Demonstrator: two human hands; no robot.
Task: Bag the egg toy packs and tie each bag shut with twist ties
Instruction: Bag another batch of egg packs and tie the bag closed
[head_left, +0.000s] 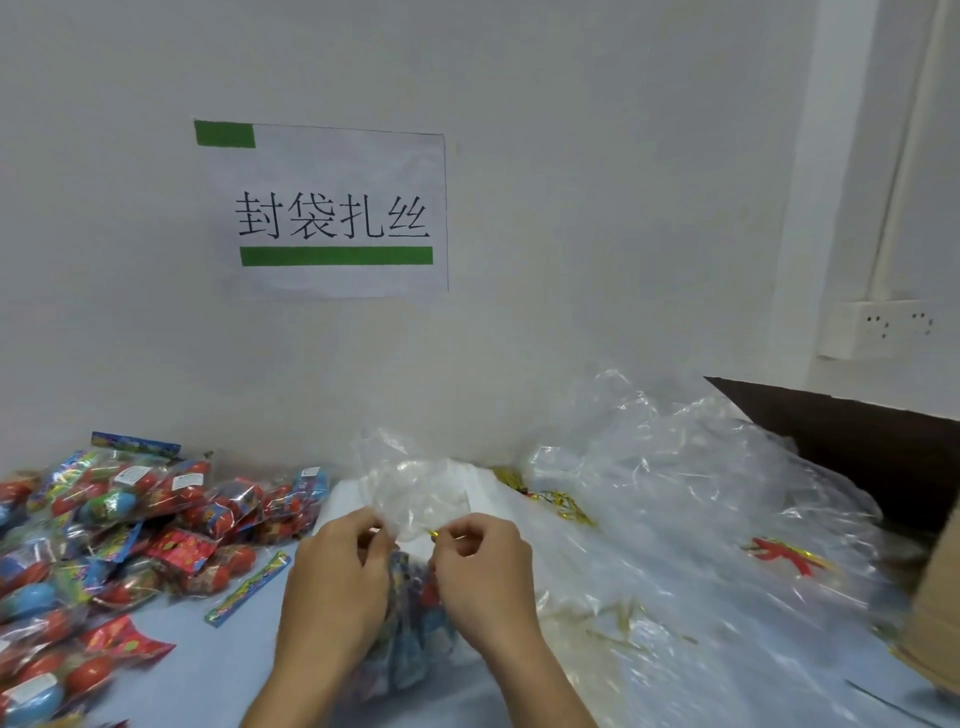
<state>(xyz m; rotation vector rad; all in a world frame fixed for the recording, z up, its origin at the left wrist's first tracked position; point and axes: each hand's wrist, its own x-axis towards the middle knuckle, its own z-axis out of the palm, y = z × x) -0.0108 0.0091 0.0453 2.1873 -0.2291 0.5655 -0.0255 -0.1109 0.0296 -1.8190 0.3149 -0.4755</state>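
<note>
A clear plastic bag (415, 488) filled with egg toy packs (415, 608) stands between my hands at the table's front. My left hand (337, 577) grips the bag's gathered neck from the left. At that neck, my right hand (483, 566) pinches a gold twist tie (432, 532) between thumb and fingers. The bag's top flares open above my fingers. A heap of loose egg toy packs (119, 530), red and blue, covers the left of the table.
A pile of empty clear bags (675, 509) lies to the right, with gold twist ties (561, 506) scattered under and beside it. A cardboard box (935, 597) stands at the right edge. A paper sign (332, 213) hangs on the wall behind.
</note>
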